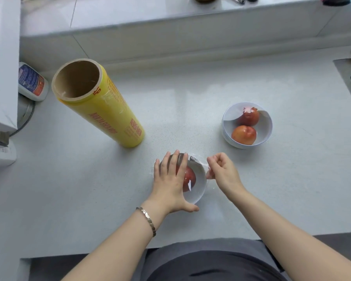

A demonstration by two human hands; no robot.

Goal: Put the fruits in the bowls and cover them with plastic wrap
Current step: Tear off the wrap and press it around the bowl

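On the pale grey countertop [190,94] below a glossy ledge [170,21], I've got the left hand [170,179] flat, fingers straight, over the near bowl [200,176] with its red fruit [189,177], while the right hand [221,171] pinches the plastic wrap [197,159] at the rim, wrap roll [109,110] standing back-left.

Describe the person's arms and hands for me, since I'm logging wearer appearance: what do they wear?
The left arm and right arm are bare, with no sleeve in view. The left hand has a silvery metal link bracelet at its wrist. The right hand has nothing at its wrist. No gloves or rings show.
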